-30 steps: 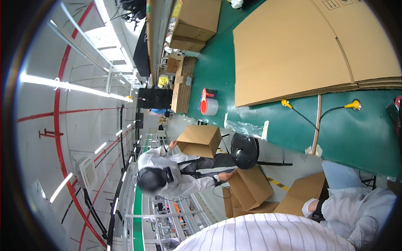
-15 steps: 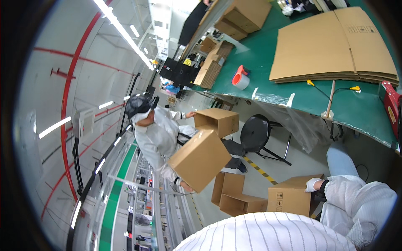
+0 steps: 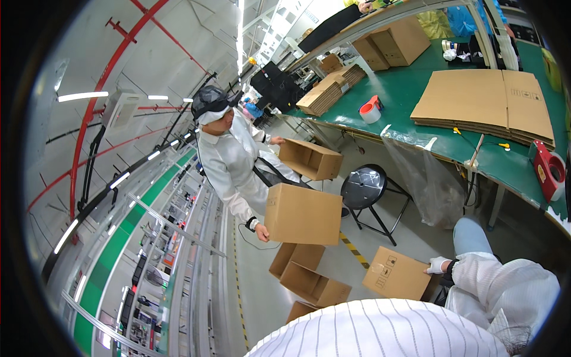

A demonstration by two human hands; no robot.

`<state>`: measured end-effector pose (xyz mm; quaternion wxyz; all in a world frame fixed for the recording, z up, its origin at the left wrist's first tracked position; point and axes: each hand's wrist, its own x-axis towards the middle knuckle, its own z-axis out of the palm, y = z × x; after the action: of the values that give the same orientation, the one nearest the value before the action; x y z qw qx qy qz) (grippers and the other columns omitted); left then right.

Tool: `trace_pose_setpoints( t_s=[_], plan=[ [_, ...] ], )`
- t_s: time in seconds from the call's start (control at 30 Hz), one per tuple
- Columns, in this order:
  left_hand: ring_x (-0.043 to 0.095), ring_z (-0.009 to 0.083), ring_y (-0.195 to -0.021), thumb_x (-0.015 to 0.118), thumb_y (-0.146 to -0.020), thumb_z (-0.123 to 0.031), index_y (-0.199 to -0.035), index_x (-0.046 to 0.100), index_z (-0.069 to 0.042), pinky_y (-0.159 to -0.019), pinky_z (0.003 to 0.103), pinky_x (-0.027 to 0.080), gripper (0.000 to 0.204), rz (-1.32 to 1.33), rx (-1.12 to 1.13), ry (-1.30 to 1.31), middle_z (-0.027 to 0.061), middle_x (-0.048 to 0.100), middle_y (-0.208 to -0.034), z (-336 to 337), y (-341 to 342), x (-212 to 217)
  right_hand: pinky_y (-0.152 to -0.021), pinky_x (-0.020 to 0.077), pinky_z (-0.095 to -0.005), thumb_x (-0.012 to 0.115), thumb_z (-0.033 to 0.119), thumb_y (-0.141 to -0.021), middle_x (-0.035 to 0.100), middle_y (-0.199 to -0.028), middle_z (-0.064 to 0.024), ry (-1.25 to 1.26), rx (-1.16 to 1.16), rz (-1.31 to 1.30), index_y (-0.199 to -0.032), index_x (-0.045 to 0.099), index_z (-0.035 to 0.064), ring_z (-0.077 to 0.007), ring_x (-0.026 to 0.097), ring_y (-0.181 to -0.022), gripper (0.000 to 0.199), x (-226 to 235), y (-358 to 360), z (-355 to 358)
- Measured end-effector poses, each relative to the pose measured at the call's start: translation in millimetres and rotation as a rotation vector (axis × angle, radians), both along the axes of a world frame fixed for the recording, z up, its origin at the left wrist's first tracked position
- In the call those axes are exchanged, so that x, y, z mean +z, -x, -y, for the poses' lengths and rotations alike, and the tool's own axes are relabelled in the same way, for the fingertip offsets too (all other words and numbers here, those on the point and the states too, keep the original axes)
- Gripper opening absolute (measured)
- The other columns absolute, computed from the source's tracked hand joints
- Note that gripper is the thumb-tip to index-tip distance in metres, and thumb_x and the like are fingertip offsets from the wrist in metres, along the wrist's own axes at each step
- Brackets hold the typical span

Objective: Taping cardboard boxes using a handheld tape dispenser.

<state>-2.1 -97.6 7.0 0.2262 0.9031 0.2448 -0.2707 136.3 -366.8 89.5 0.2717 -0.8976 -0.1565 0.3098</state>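
Note:
My right hand (image 3: 439, 265), in a white glove with a dark band at the wrist, grips the edge of a brown cardboard box (image 3: 392, 271). The box is tilted, with printed marks on the face toward me. My left hand is out of sight; a white striped sleeve (image 3: 380, 330) fills the bottom of the view. Beside my box, several open cardboard boxes (image 3: 306, 279) lie on the floor. Facing me, a co-worker (image 3: 229, 154) in white holds one cardboard box (image 3: 306, 214) in front and another open box (image 3: 312, 159) in the other hand.
A black round stool (image 3: 364, 185) stands beyond my box. On the green workbench (image 3: 392, 98) lie flattened cartons (image 3: 470, 98), a tape roll in a red holder (image 3: 370, 110) and a red tape dispenser (image 3: 546, 169). Clear plastic sheeting (image 3: 431, 190) hangs from its edge. Shelving runs along the left.
My view has swung, so the bench sits lower in it. The box at my right hand has moved left and tilted. The co-worker's front box has turned more level.

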Motion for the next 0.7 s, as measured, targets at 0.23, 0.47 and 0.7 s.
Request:
trace_pose_setpoints(
  t_s=[0.23, 0.47, 0.7],
  plan=[
    [0.059, 0.0360, -0.110, 0.075, -0.068, -0.054, -0.112, 0.063, 0.001, -0.091, 0.040, 0.048, 0.071, 0.033, 0.190, 0.066, 0.0220, 0.062, -0.117, 25, -9, 48, -0.090, 0.0478, -0.0414, 0.061, 0.055, -0.080, 0.063, -0.112, -0.0249, 0.114, -0.064, -0.059, -0.110, 0.063, -0.0031, -0.0374, 0.061, -0.106, 0.066, 2, -4, -1],
    [0.058, 0.0357, -0.111, 0.073, -0.071, -0.054, -0.112, 0.063, 0.002, -0.093, 0.040, 0.047, 0.070, 0.078, 0.176, 0.080, 0.0223, 0.062, -0.117, 29, -13, 23, -0.094, 0.0469, -0.0409, 0.062, 0.049, -0.082, 0.062, -0.115, -0.0242, 0.146, -0.178, -0.024, -0.111, 0.064, -0.0014, -0.0368, 0.058, -0.111, 0.058, 7, -1, -2],
    [0.061, 0.0359, -0.106, 0.073, -0.073, -0.050, -0.106, 0.063, 0.004, -0.089, 0.039, 0.049, 0.064, 0.158, 0.113, 0.151, 0.0235, 0.065, -0.110, 27, -11, 10, -0.092, 0.0481, -0.0408, 0.064, 0.049, -0.081, 0.062, -0.114, -0.0234, 0.152, -0.172, -0.036, -0.109, 0.066, -0.0019, -0.0366, 0.060, -0.109, 0.058, -3, -1, 8]
  ],
)
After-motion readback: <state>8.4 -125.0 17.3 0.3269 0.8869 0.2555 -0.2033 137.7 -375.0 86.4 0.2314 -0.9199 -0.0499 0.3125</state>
